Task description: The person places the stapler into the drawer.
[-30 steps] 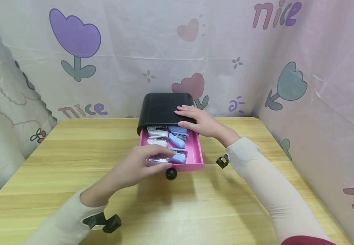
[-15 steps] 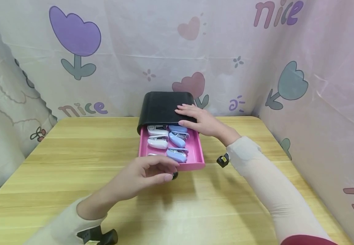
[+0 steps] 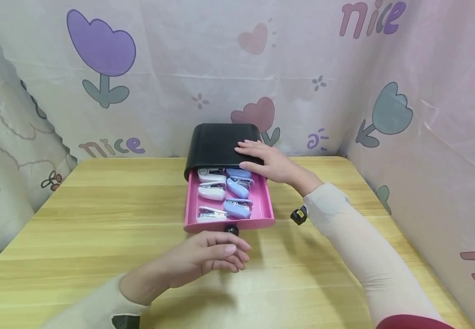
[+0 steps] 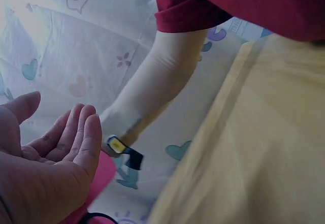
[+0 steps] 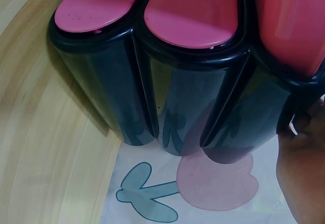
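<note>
A black drawer cabinet [image 3: 216,146] stands at the back of the table, its top pink drawer [image 3: 264,223] pulled out. White staplers [image 3: 211,191] lie in the drawer's left column, light blue staplers [image 3: 237,209] in the right. The front white stapler [image 3: 210,214] lies just behind the drawer front. My left hand [image 3: 204,256] hovers before the black knob [image 3: 232,230], fingers loosely bent and holding nothing; the left wrist view shows its bare palm [image 4: 51,168]. My right hand [image 3: 274,165] rests flat on the cabinet's top right, fingers extended.
The right wrist view shows closed pink drawers [image 5: 195,18] below the pulled-out one. A light wooden table [image 3: 109,219] reaches all around the cabinet. Patterned cloth [image 3: 171,68] hangs close behind it and along both sides.
From over the front staplers, my left hand has drawn back past the knob toward me, uncovering the front white stapler. My right hand has stayed on the cabinet.
</note>
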Available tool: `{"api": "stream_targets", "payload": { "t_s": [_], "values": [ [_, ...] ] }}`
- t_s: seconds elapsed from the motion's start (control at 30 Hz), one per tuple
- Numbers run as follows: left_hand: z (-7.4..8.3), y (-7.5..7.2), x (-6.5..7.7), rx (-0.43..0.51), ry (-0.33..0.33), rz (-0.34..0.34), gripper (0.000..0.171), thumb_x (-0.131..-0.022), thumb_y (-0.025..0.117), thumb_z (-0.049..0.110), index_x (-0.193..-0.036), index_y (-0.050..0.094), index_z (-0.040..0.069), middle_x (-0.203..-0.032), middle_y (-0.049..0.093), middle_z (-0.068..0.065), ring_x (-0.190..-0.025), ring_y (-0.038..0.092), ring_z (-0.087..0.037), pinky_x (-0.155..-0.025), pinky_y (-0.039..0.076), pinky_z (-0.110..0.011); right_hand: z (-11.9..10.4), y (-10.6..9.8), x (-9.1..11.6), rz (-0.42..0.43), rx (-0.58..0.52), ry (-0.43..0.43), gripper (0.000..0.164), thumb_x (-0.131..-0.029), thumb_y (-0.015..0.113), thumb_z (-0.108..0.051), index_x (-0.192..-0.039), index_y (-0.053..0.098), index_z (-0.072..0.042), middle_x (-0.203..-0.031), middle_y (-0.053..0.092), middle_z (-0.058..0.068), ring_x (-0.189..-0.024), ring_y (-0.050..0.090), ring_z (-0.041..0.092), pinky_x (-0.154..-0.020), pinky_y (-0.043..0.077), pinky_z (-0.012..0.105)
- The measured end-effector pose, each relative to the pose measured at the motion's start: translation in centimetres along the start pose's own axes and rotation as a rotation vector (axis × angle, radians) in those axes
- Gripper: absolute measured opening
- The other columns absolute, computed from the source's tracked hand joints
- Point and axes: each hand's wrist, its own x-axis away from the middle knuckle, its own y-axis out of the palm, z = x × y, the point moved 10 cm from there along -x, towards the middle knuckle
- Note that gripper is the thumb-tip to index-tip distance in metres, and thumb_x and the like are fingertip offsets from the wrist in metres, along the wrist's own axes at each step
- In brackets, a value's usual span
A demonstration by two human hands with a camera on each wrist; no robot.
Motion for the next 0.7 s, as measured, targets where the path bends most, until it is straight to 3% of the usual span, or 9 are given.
{"api": "stream_targets", "payload": {
  "t_s": [0.27, 0.53, 0.7],
  "values": [
    [-2.6, -0.2, -0.7, 0.072, -0.043, -0.021, 0.039, -0.103, 0.051, 0.018, -0.131, 0.053, -0.009, -0.115, 0.066, -0.014, -0.101, 0.066, -0.020, -0.094, 0.052, -0.034, 0.3, 0.1, 0.0, -0.005, 0.004, 0.012, 0.054, -0.098, 0.055, -0.044, -0.146, 0.048, -0.020, -0.154, 0.038, -0.002, -0.146, 0.021, 0.016, -0.120, 0.011, 0.043],
    [-4.8, -1.6, -1.3, 0.158, -0.142, 0.068, 0.049, -0.103, 0.051, 0.026, -0.137, 0.047, -0.009, -0.119, 0.063, -0.020, -0.100, 0.067, -0.020, -0.101, 0.045, -0.044, 0.3, 0.1, 0.0, -0.011, 0.002, 0.024, 0.054, -0.098, 0.055, -0.044, -0.146, 0.048, -0.020, -0.154, 0.037, -0.001, -0.146, 0.021, 0.016, -0.120, 0.010, 0.041],
    [-4.9, -1.8, -1.4, 0.213, -0.134, 0.073, 0.051, -0.104, 0.049, 0.030, -0.137, 0.047, -0.008, -0.113, 0.068, -0.013, -0.098, 0.068, -0.019, -0.100, 0.045, -0.044, 0.2, 0.2, 0.1, -0.017, 0.000, 0.031, 0.054, -0.098, 0.055, -0.044, -0.146, 0.048, -0.020, -0.154, 0.037, -0.001, -0.146, 0.020, 0.015, -0.120, 0.008, 0.036]
  ]
}}
